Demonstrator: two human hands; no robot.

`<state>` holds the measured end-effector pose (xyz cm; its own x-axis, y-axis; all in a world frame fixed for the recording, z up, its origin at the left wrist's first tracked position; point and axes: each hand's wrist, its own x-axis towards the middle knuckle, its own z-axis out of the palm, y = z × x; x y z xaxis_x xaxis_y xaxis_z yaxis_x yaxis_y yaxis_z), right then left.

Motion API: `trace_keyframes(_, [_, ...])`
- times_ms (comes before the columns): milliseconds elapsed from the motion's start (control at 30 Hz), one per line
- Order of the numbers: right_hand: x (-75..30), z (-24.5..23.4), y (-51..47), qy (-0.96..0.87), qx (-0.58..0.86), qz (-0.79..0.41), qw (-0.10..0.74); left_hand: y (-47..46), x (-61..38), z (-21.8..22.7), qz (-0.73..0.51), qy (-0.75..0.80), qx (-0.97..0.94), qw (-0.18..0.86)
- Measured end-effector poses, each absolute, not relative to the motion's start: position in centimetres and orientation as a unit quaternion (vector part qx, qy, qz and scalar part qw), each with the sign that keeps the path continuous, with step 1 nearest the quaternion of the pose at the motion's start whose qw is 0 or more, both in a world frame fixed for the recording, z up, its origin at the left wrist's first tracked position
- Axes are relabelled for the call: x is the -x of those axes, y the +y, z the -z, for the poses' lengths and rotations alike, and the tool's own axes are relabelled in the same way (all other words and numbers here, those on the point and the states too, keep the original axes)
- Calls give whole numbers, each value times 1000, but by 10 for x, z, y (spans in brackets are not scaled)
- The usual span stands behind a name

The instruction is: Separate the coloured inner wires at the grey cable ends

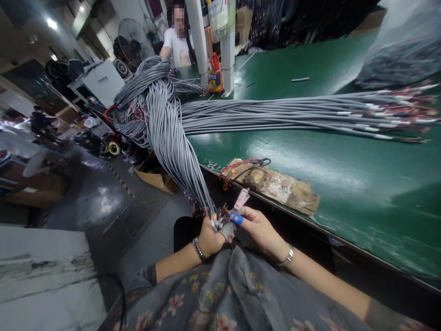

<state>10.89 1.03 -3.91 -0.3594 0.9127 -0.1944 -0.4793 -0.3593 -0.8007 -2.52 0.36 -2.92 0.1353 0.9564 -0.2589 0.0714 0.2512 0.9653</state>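
A thick bundle of grey cables (172, 124) hangs over the table edge and runs down to my lap. My left hand (212, 236) is closed around its lower end, where thin coloured wire ends (223, 214) fan out. Close beside it, my right hand (260, 227) is at those wire ends with thumb and fingers pinched together. Blue tape (236, 219) wraps one of its digits. A small pale pink tag or strip (241, 198) sticks up at the right fingertips. What exactly the right fingers grip is hidden.
More grey cables (275, 112) lie along the green table (344, 170), their stripped ends at the right. A worn wooden block (285, 188) with a red-and-black lead sits at the near edge. Behind the cables stands a post (228, 64). Across the table is another person (177, 46).
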Motion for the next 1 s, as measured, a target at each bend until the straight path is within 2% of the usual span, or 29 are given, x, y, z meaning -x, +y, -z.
trace_keyframes(133, [-114, 39, 11, -382, 347, -731, 448, 6, 26, 23, -351, 523, -489, 603])
trace_keyframes(300, [-109, 49, 6, -346, 373, -711, 486, 3, 24, 19, -388, 546, -447, 593])
trace_keyframes(567, [-123, 60, 15, -256, 286, -804, 454, 1, 25, 35, -452, 525, -393, 605])
trace_keyframes(700, [-127, 61, 26, -211, 298, -815, 449, 1, 24, 40, -461, 509, -377, 621])
trace_keyframes(800, [-124, 55, 30, -300, 336, -755, 477, 2, 21, 39, -460, 502, -384, 623])
trace_keyframes(900, [-122, 49, 30, -386, 422, -633, 521, 3, 18, 38, -454, 504, -389, 624])
trace_keyframes(1000, [-121, 49, 32, -409, 464, -571, 540, 5, 16, 38, -454, 507, -390, 621])
